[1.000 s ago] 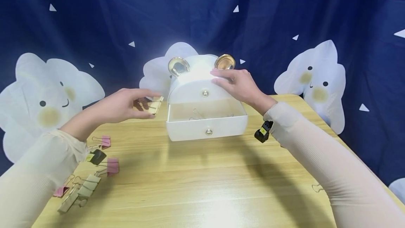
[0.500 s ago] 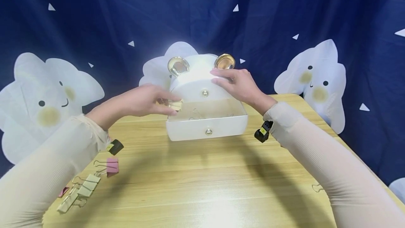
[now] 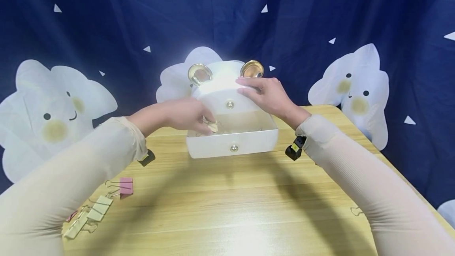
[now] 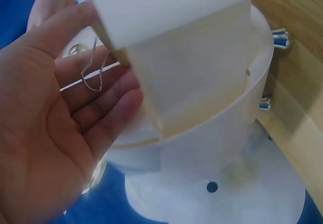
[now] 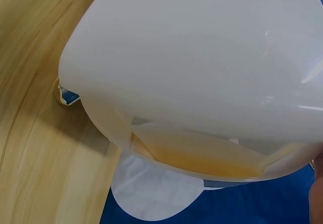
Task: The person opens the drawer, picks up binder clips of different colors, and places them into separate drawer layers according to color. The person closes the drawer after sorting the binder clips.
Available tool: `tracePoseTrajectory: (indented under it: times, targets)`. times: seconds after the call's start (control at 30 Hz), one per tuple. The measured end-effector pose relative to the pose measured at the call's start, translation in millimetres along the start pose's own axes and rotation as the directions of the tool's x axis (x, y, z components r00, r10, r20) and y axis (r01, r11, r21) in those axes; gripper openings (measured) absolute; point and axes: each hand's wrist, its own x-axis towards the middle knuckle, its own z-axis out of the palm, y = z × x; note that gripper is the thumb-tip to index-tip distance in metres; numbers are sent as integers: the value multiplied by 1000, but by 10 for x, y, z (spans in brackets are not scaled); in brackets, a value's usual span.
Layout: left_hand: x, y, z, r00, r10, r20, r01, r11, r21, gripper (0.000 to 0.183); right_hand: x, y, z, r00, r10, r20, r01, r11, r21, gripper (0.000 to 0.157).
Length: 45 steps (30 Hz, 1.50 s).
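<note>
A white storage box (image 3: 245,105) with gold round ears stands on the table, its lower drawer (image 3: 209,147) pulled out. My left hand (image 3: 185,114) reaches over the drawer's left side and pinches a cream binder clip (image 3: 212,127) between thumb and fingers. The clip's wire handle (image 4: 100,85) shows near the palm in the left wrist view. Wire handles show inside the drawer beside it. My right hand (image 3: 271,96) rests on the box's upper right front, below the right ear (image 3: 253,69), with fingers extended. Only a sliver of it appears in the right wrist view.
Cream binder clips (image 3: 100,208) and a pink binder clip (image 3: 126,187) lie on the table at the front left, partly behind the left sleeve (image 3: 71,165). A wire handle (image 3: 356,211) peeks out by the right sleeve. A blue curtain (image 3: 298,19) hangs behind.
My left hand has moved right with the cream binder clip, from beside the box to over the open drawer, and lowered slightly. My right hand stays on the box.
</note>
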Motion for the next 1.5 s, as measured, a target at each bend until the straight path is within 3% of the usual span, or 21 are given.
tracePoseTrajectory:
  times: [0.27,0.37,0.5,0.63,0.77,1.07,1.27,1.5]
  targets:
    - [192,20,155,998,54,-17,-52,995,90,24,-3,13,14,1000,-10,-12,10,1000,-7,32]
    - [202,35,157,996,87,-13,-86,994,74,23,-5,20,15,1000,-13,-17,12,1000,-11,32]
    - [128,36,107,998,63,-12,-63,998,-5,23,-3,23,14,1000,-20,-17,20,1000,-15,32]
    - [-18,0,43,1000,-15,-19,14,999,-32,32,5,15,15,1000,-18,-13,18,1000,-21,32]
    - [-180,-65,21,997,-70,-42,70,998,-2,39,5,9,13,1000,-10,-6,10,1000,-22,32]
    - [-549,-222,26,985,-97,-141,92,995,-40,35,-2,6,7,1000,-3,-7,3,1000,-17,33]
    - [-850,-378,85,970,-182,-159,176,983,-50,42,-7,11,14,1000,-5,-12,5,1000,-10,33]
    - [-1205,-540,183,934,-328,-142,315,943,-103,58,-2,23,13,1000,-10,-19,10,1000,-5,32]
